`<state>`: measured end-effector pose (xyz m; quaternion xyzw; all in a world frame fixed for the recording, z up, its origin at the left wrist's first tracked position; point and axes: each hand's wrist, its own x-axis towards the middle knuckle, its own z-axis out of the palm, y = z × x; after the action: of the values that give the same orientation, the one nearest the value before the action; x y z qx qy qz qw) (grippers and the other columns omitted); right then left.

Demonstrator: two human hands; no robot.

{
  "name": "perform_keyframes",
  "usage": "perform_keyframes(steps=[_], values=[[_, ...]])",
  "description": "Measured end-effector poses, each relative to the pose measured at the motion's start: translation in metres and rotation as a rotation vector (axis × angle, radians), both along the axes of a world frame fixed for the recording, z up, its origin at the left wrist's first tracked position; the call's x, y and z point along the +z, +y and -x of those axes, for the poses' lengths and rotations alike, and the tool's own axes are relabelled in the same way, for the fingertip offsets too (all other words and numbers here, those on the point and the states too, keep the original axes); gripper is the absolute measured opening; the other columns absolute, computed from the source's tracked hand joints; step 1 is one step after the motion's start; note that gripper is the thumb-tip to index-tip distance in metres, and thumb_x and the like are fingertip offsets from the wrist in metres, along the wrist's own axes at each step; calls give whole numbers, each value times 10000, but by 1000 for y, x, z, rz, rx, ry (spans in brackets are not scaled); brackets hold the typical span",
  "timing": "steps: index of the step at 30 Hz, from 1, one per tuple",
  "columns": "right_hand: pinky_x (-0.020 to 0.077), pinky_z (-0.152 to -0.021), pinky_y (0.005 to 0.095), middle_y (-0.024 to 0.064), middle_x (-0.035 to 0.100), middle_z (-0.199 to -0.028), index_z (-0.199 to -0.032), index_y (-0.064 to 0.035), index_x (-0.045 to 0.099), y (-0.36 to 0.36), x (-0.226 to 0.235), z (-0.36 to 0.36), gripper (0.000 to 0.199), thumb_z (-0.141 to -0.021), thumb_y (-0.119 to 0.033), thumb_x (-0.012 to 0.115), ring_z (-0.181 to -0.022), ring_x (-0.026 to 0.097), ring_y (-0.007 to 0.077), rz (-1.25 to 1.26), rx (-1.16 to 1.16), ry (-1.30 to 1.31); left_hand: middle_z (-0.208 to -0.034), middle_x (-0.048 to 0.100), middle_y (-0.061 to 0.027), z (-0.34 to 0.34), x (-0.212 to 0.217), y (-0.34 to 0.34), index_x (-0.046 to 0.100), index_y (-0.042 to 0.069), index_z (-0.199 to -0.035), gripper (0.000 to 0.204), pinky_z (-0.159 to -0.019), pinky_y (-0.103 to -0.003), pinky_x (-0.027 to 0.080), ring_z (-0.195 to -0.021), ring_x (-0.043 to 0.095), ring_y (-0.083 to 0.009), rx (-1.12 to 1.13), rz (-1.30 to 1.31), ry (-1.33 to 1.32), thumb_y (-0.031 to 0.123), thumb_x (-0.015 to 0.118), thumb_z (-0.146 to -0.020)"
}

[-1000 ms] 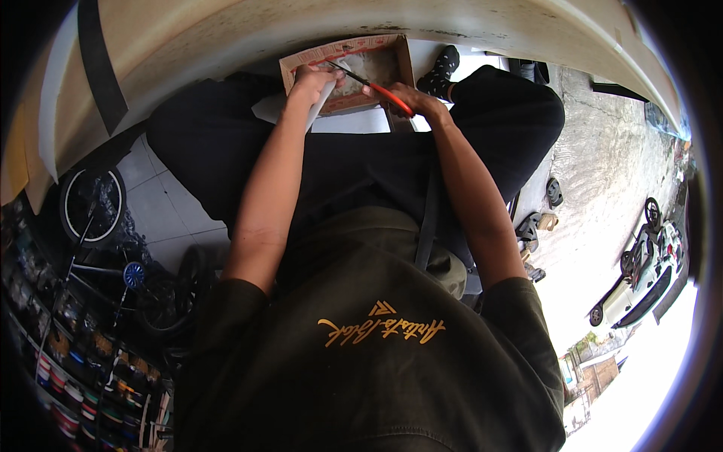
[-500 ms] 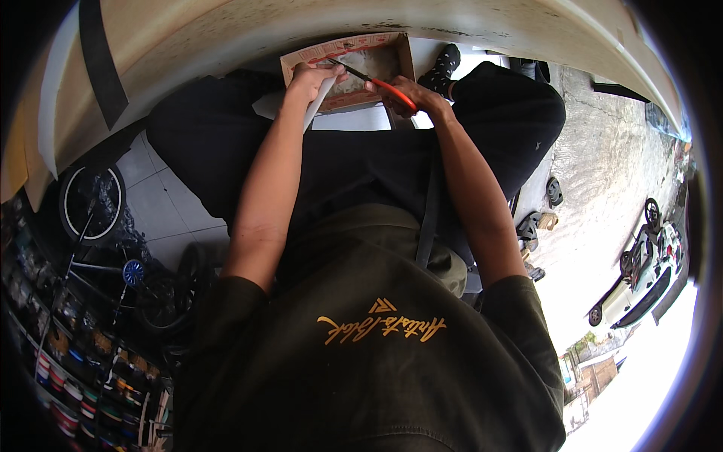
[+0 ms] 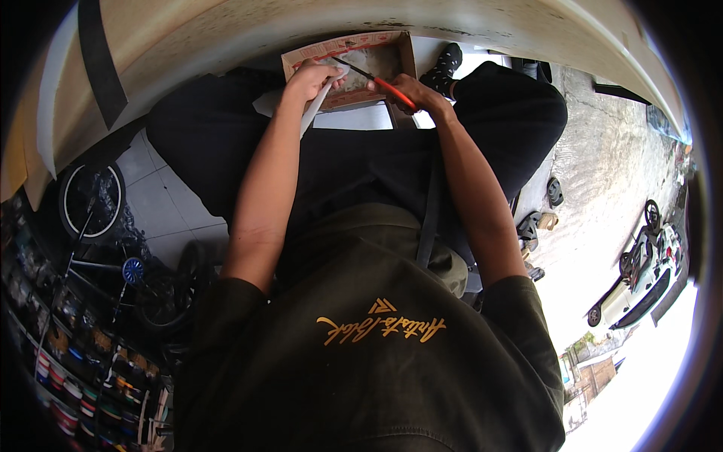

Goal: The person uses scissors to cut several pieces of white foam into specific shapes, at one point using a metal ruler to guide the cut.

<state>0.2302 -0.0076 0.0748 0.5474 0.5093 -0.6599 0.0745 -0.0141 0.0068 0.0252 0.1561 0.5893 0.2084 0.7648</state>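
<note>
Your left hand (image 3: 312,75) grasps a pale, flat strip (image 3: 315,109) at the brown cardboard box (image 3: 350,64), which sits at twelve o'clock on your lap. Your right hand (image 3: 414,94), at one o'clock, is clenched around a red-handled tool (image 3: 376,79) whose dark tip points into the box.
</note>
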Motion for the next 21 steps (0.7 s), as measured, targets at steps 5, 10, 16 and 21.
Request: perform_keyframes(steps=[5, 10, 16, 21], values=[[418, -539, 370, 108, 543, -610, -947, 52, 668, -1, 5, 3, 1033, -642, -910, 446, -550, 525, 187, 56, 67, -73, -789, 656, -191, -1, -4, -2, 604, -109, -911, 133, -442, -243, 386, -534, 511, -128, 53, -89, 122, -5, 641, -837], [461, -626, 365, 160, 617, -786, -965, 58, 672, 3, 8, 5, 1064, -640, -923, 420, -688, 577, 222, 104, 131, -62, -797, 665, -180, -4, 0, 0, 609, -89, -891, 95, -436, -248, 383, -529, 506, -125, 105, -50, 95, -17, 642, -839], [439, -594, 372, 136, 569, -680, -879, 41, 674, 2, 3, 5, 1033, -633, -929, 418, -616, 543, 210, 66, 142, -72, -867, 670, -185, -5, 2, 1, 599, -84, -973, 157, -438, -215, 381, -545, 489, -98, 99, -39, 102, 1, 648, -850], [388, -495, 366, 61, 459, -525, -692, -5, 611, 1, -11, 3, 926, -648, -914, 438, -487, 474, 175, 83, 100, -39, -862, 680, -184, -3, -3, 0, 612, -67, -978, 159, -458, -239, 412, -551, 523, -122, 94, -55, 52, -18, 660, -835]])
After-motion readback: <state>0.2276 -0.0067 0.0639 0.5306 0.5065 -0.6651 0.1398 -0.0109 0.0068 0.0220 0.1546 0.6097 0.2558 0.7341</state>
